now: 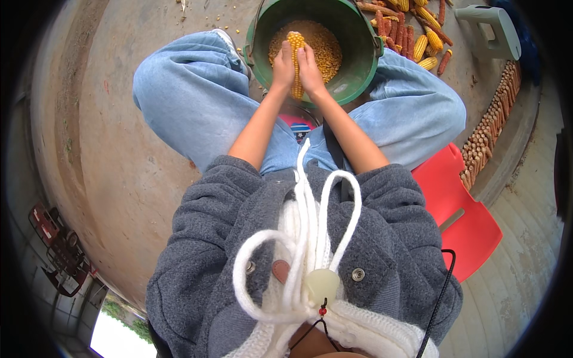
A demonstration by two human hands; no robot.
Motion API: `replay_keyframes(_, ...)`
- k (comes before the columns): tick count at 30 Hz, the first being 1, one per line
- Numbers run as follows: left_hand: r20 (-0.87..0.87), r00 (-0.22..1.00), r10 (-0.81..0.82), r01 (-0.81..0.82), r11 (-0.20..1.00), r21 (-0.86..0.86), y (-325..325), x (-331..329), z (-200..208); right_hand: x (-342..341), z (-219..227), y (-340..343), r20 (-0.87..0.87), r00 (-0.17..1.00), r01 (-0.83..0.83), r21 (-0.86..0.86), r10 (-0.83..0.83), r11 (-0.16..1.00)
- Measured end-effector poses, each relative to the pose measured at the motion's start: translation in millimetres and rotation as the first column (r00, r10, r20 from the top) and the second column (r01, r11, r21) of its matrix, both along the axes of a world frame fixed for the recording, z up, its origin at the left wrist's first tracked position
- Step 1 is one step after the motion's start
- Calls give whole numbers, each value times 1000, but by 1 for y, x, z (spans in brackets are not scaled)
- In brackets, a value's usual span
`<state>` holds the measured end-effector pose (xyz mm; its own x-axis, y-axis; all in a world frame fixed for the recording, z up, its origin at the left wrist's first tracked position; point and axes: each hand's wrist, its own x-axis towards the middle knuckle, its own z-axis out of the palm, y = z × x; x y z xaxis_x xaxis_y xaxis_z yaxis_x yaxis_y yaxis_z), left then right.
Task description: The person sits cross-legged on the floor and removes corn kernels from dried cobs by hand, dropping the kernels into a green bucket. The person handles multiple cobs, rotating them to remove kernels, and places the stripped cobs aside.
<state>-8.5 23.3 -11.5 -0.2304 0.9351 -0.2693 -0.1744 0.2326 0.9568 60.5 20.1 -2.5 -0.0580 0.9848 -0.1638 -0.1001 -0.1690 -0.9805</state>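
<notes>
A left hand (pixel 284 68) and a right hand (pixel 309 70) close around opposite sides of a yellow corn cob (pixel 296 43), held upright in view above a green bucket (pixel 357 65). The palms and several fingertips are hidden against the cob, whose middle shows only as a strip between the hands. Loose kernels (pixel 327 52) cover the bucket's floor, partly masked by hands and cob; its far rim is cut off by the upper edge. The bucket stands between legs in blue jeans (pixel 185 80). Under its near side, a pink item (pixel 290 119) is mostly covered and hard to identify. To the far right, yellow cobs (pixel 434 40) and reddish stripped cobs (pixel 380 24) lie heaped on the floor, cropped at the top, beside a pale plastic piece (pixel 490 30) of unclear kind. Stacked cobs (pixel 490 128) line the right. Nearer, a gray sleeve partly covers a red chair (pixel 462 215). At near left, dark machinery (pixel 64 250) blurs into shadow.
</notes>
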Motion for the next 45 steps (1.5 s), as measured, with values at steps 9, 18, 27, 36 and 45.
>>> replay_keyframes(9,46,998,48,-45,996,-74,8,0,-1,3,-5,-5,69,997,25,-98,-18,995)
replay_keyframes(18,495,864,91,-49,994,-97,24,-3,-5,17,-9,-1,-170,985,-98,-386,34,917)
replay_keyframes(27,473,881,5,-14,1000,16,32,-1,12,20,-15,-5,124,992,38,-235,-9,971)
replay_keyframes(36,417,907,-55,26,997,76,24,6,7,22,-20,-8,-139,984,80,-223,-113,971)
replay_keyframes(45,386,922,-39,10,997,76,16,14,8,24,-25,-12,-80,993,63,-224,-83,973)
